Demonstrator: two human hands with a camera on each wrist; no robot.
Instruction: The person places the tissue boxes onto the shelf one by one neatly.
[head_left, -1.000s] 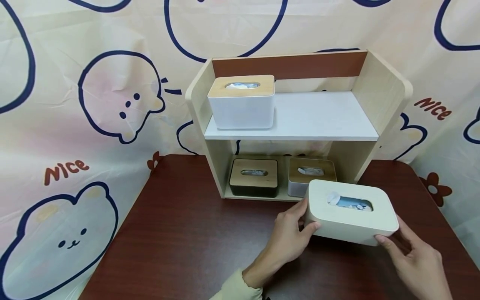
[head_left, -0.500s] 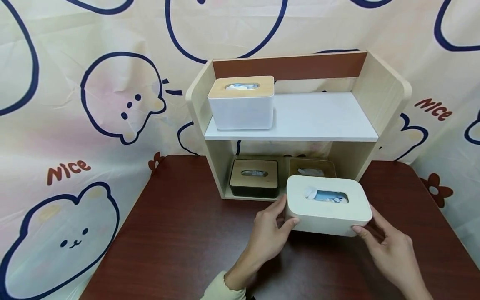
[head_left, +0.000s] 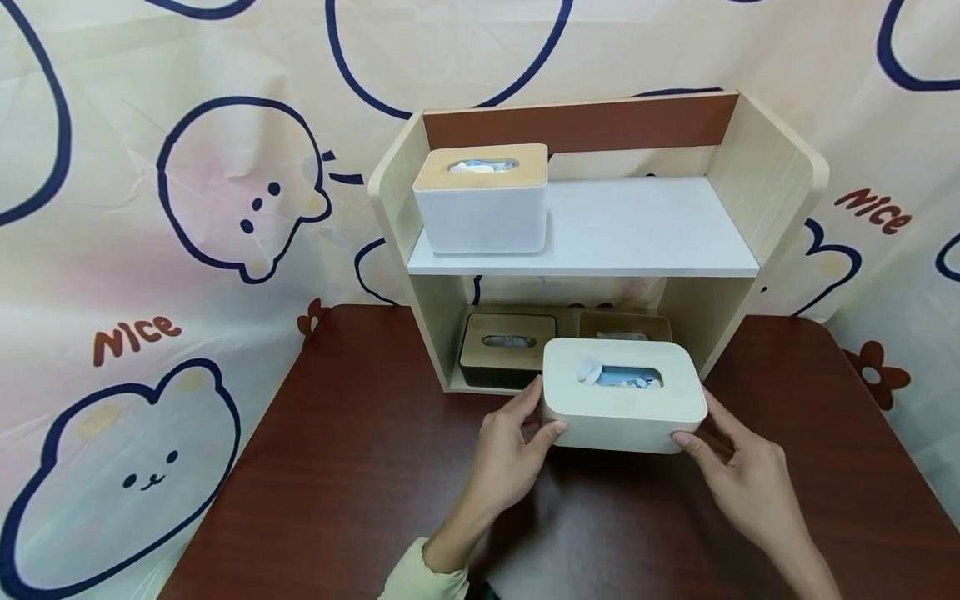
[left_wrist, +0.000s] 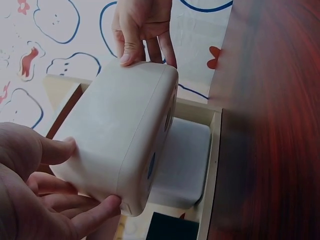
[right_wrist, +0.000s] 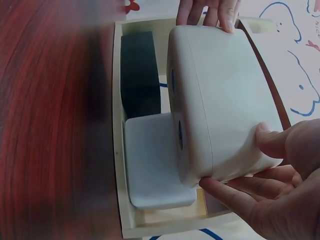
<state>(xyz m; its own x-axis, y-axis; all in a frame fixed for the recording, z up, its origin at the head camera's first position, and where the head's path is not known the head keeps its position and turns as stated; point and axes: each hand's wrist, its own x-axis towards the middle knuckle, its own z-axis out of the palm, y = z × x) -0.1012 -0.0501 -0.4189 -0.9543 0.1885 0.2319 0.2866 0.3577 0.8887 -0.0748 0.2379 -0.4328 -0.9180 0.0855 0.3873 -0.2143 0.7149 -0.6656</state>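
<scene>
A cream tissue box (head_left: 622, 417) with an oval slot in its lid is held between both hands in front of the shelf's lower level. My left hand (head_left: 504, 458) grips its left end, thumb on the front face. At the opposite end my right hand (head_left: 746, 471) holds it the same way, as the right wrist view shows with the thumb on the cream tissue box (right_wrist: 230, 100). Bluish-white tissue shows in the slot. Behind it, a wood-lidded tissue box (head_left: 626, 325) is mostly hidden. Left of that sits a dark tissue box (head_left: 506, 354) with a wooden lid.
The two-level shelf (head_left: 772, 183) stands at the back of the dark brown table (head_left: 360, 483). On its upper white board (head_left: 637, 225), a white tissue box (head_left: 483, 212) with a wooden lid sits at the left. A patterned cloth (head_left: 247, 333) hangs behind.
Both hands have carried the cream tissue box leftward and slightly toward the shelf. It now stands more level and covers more of the wood-lidded box behind it.
</scene>
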